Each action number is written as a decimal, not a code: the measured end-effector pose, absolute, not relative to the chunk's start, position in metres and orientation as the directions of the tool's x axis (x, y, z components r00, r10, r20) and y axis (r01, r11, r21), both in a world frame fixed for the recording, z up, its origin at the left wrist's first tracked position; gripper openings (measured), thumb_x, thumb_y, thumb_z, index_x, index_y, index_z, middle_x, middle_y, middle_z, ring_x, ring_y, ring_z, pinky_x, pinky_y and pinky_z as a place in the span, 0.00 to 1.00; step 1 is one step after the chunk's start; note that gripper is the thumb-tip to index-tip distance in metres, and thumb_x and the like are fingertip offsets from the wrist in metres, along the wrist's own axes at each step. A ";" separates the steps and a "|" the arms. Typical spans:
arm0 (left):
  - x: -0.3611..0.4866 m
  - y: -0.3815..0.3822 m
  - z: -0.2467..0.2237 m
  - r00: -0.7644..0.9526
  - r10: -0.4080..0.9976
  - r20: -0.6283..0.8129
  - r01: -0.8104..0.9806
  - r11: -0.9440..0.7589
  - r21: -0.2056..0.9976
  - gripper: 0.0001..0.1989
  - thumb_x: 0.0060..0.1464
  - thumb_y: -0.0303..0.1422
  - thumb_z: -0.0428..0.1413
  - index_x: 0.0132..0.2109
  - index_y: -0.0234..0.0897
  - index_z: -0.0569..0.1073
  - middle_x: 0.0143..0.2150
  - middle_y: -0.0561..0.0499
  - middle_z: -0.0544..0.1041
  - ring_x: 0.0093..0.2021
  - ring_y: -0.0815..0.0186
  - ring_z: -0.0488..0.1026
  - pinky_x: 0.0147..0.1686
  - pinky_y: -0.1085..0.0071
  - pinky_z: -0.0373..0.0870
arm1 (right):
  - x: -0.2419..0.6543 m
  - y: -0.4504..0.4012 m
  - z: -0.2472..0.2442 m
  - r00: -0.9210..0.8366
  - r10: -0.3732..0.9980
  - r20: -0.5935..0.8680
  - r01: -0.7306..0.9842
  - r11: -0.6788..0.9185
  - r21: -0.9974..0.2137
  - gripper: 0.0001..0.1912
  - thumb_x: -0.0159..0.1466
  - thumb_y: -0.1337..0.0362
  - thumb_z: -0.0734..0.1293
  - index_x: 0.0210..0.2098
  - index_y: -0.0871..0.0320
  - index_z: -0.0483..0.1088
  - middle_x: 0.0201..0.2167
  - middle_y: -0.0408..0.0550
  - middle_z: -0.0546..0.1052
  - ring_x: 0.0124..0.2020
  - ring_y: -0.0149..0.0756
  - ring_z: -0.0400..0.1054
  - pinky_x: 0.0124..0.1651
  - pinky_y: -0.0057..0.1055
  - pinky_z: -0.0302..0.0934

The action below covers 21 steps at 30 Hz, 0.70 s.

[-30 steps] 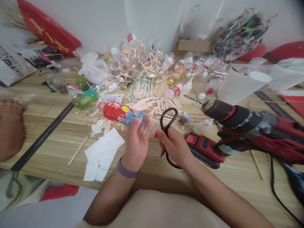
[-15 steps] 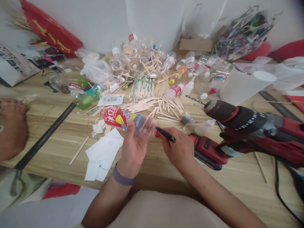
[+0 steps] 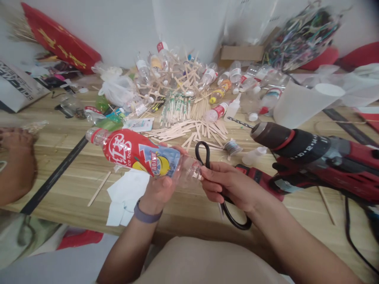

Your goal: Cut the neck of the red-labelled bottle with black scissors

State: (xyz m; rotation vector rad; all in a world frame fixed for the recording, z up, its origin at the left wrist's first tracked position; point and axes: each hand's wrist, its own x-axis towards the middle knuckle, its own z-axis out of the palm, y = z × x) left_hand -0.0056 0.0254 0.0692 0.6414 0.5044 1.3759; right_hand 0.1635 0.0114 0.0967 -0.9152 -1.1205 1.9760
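So the tea bottle (image 3: 142,156) is up off the worktop (image 3: 183,213), lying sideways in the air roughly mid-scene, neck off to the left and clear end over by the right hand (image 3: 227,183). The left hand (image 3: 160,191) has its grip closed around the bottle near the bottom edge of the label, thumb on the near side and some fingers peeking out on the far side. The right grip is closed on black-handled scissors (image 3: 241,227), with one loop sticking up far of the hand and the other hanging on the near side. Right fingertips are at the bottle's clear end, touching it as far as I can tell. Can't see if the blades are apart, they're mostly hidden.

If I were handling it: hold that label end firm but don't squash it, since thin plastic like this probably buckles easily. Pinch the clear end lightly with the right fingertips and mind where the scissors' tips point (mine always drift toward the other wrist, ha). I'd also set the scissors down if both hands need to feel that end properly.

Watch the right elbow room too: the drill (image 3: 304,154) sits just right of that hand, bit aimed left. White paper (image 3: 127,193) lies under the bottle, near-left, harmless enough.
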 end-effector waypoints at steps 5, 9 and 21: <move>0.003 0.024 0.073 0.057 0.998 0.004 -0.735 0.039 0.677 0.28 0.28 0.37 0.73 0.42 0.53 0.77 0.43 0.55 0.78 0.48 0.60 0.74 0.55 0.61 0.67 | 0.155 0.005 0.088 -0.148 0.987 0.056 0.210 0.087 -0.974 0.20 0.66 0.51 0.60 0.23 0.54 0.57 0.15 0.38 0.63 0.16 0.31 0.61 0.22 0.27 0.55; 0.016 0.015 0.075 0.085 0.989 -0.118 -0.758 0.141 0.637 0.27 0.33 0.45 0.71 0.43 0.46 0.78 0.42 0.53 0.79 0.50 0.61 0.74 0.54 0.66 0.68 | 0.150 0.003 0.076 0.047 0.878 0.477 0.685 0.319 -0.655 0.12 0.66 0.59 0.57 0.28 0.55 0.64 0.19 0.47 0.72 0.22 0.39 0.67 0.26 0.31 0.59; -0.003 0.020 0.070 0.170 0.984 0.060 -0.743 0.088 0.664 0.29 0.31 0.37 0.72 0.45 0.55 0.76 0.47 0.55 0.76 0.56 0.57 0.71 0.59 0.61 0.63 | 0.159 0.007 0.089 -0.467 0.871 -0.151 -0.283 -0.309 -0.908 0.23 0.61 0.47 0.68 0.25 0.55 0.55 0.14 0.31 0.54 0.13 0.23 0.50 0.18 0.22 0.46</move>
